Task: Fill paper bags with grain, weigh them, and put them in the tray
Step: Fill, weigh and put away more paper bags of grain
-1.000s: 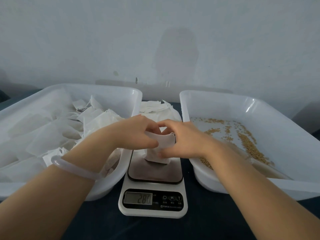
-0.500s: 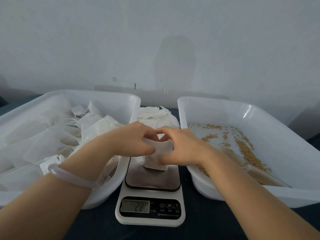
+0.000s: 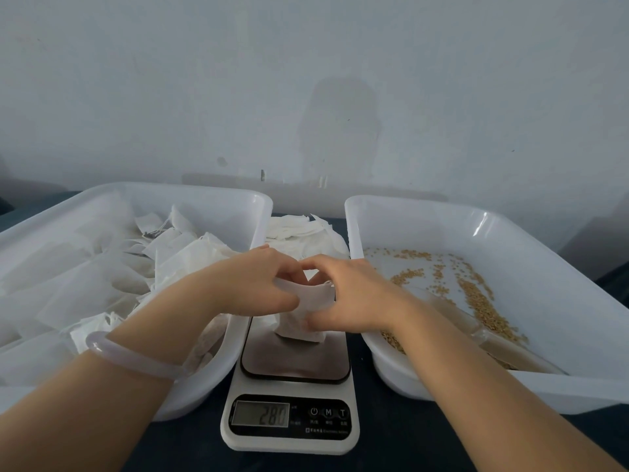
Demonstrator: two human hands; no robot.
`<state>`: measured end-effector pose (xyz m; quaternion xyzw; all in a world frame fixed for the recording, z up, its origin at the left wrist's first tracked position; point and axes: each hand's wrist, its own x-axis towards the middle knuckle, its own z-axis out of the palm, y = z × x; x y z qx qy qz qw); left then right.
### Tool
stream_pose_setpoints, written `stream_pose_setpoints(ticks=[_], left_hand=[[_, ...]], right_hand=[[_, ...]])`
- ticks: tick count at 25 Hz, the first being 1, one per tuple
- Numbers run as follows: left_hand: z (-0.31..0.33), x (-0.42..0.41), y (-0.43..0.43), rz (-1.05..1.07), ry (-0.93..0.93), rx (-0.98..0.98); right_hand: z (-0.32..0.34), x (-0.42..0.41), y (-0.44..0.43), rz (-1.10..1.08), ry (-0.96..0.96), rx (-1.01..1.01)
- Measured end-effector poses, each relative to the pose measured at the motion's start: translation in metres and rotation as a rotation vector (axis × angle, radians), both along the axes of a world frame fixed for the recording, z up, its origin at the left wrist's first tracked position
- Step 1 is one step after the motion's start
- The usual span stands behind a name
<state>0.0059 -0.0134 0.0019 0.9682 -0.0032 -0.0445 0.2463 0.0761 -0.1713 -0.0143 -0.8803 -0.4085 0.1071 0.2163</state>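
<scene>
Dark tabletop [image 3: 408, 447], pale wall [image 3: 306, 80] behind: left hand [image 3: 258, 284] and right hand [image 3: 350, 294] both pinched the bag [image 3: 315, 298] at its top, fingers [image 3: 289, 272] curled round the paper, its base on the scale [image 3: 296, 364] just below them. Any downward press would, I judged, skew the reading; a hard tug could tear paper and spill the fill. The tray [image 3: 204, 192] sat just left of the fingers. Fingertips hid behind paper; display [image 3: 260, 413] faint, maybe 280.
</scene>
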Motion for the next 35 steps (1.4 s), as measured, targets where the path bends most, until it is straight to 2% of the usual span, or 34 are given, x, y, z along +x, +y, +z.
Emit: stream_pose_setpoints(ticks=[13,35], left_hand=[[0.0019,-0.0015,-0.0014,0.018,-0.013,-0.030],[-0.0032,0.0039,0.0035,-0.011,-0.065,-0.038]], right_hand=[[-0.0008,0.0016,0.0001,0.015,0.025,0.020],[-0.0027,0.0007,0.0034,-0.030,-0.064,0.009]])
